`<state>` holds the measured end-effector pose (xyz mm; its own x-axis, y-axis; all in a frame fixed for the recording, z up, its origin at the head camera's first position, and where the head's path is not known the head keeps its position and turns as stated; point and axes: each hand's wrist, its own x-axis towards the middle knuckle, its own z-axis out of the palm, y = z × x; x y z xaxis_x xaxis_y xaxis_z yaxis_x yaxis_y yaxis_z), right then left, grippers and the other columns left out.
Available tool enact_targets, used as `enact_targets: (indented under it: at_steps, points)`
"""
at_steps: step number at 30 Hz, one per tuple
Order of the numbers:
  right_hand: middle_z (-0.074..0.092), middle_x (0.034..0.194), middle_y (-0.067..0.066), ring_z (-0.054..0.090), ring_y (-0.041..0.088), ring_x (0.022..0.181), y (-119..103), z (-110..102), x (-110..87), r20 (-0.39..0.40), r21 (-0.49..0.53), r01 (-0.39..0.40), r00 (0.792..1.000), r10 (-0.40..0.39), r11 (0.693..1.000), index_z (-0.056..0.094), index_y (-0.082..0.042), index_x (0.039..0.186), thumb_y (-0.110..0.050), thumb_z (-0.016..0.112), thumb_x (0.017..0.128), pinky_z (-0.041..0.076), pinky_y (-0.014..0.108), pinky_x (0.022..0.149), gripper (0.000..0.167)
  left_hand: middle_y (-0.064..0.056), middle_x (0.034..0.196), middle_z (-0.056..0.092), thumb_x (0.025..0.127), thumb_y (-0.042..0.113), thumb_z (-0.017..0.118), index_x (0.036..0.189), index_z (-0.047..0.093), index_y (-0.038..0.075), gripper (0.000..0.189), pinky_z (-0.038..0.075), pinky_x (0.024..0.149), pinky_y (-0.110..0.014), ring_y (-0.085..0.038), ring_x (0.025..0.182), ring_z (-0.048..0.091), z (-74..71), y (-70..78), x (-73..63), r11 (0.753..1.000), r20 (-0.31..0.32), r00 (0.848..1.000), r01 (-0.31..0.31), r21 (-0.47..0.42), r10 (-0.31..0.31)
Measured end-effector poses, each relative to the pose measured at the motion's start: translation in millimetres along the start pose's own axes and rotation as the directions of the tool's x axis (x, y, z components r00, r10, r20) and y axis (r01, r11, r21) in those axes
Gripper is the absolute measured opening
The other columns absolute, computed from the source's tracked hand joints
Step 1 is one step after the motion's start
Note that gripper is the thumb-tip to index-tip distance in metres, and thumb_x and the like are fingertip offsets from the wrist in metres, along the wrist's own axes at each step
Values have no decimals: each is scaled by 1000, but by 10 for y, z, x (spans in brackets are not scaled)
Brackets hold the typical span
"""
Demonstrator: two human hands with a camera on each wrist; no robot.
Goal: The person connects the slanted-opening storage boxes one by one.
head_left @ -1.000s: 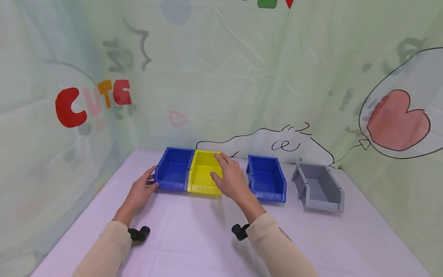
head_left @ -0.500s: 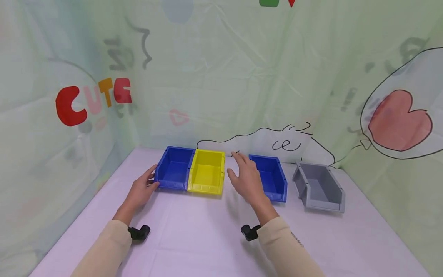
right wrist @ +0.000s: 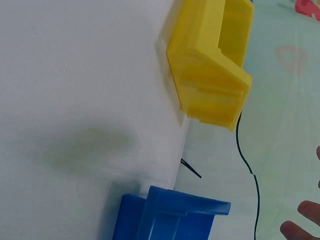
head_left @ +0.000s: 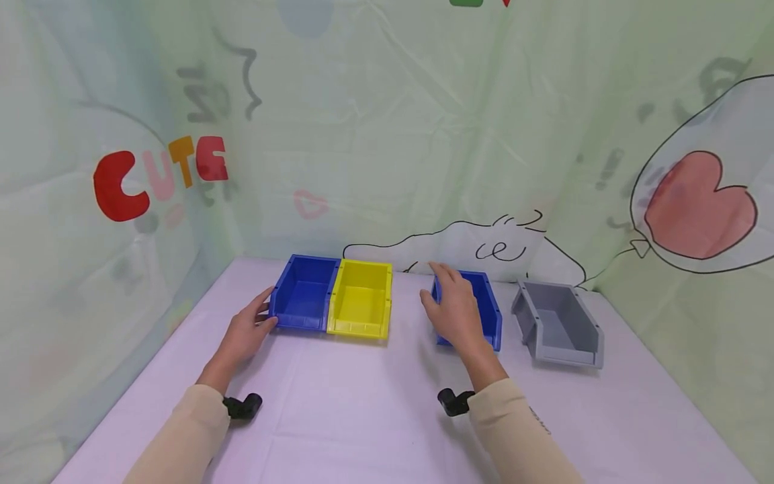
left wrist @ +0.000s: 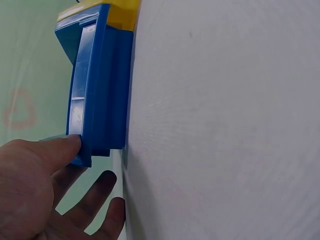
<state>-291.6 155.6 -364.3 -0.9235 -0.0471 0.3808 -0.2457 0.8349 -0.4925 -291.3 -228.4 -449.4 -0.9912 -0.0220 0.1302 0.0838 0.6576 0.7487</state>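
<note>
- Well, from the head view, the left blue storage bin (head_left: 305, 299) and the yellow storage bin (head_left: 361, 302) sit side by side, touching, on the white-covered table (head_left: 338, 423); the right blue storage bin (head_left: 486, 309) stands apart from them, near the grey storage bin (head_left: 562, 323).
- There too, the left hand (head_left: 244, 334) grips the left blue storage bin at its near left corner, while the right hand (head_left: 455, 309), fingers loosely extended and grasping nothing, covers part of the right blue storage bin.
- The left wrist view adds the thumb (left wrist: 60, 152) pressed on the front lip, with two fingers spread free below.
- Only the right wrist view shows the yellow storage bin's stepped outer side, and a few fingertips (right wrist: 312, 212) before the green backdrop (right wrist: 280, 150), apart from both bins there.
</note>
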Motion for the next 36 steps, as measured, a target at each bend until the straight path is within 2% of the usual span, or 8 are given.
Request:
enact_targets:
  at_steps: [11,23,31,36]
  points:
    - [35,164,22,32,50,149,328,-35,-8,-13,20,-45,999,46,999,42,-8,157,-23,60,102,33,72,117,60,-32,155,44,107,11,53,166,22,13,67,45,114,-59,-49,138,52,-1,-31,-9,1000,1,1000,2,12,-2]
    - [28,166,27,27,55,149,636,-142,2,-56,-2,-155,986,154,988,39,-5,158,-23,57,102,31,73,116,61,-33,154,45,106,9,54,166,23,13,68,45,114,-60,-49,136,53,-16,-37,1,1000,2,1000,-10,-3,10]
    - [25,163,31,24,56,148,852,-155,-27,-8,44,-247,969,248,968,32,-2,160,-21,56,102,31,71,117,65,-33,155,45,106,9,54,166,22,13,67,45,114,-60,-50,136,53,-7,-43,14,1000,1,1000,-15,2,15]
    - [24,161,37,26,60,146,995,-157,-56,70,57,-294,954,290,954,25,4,160,-20,55,102,30,72,118,70,-33,155,45,106,10,54,166,22,14,68,45,114,-60,-49,136,53,10,-44,18,1000,5,1000,-11,4,11]
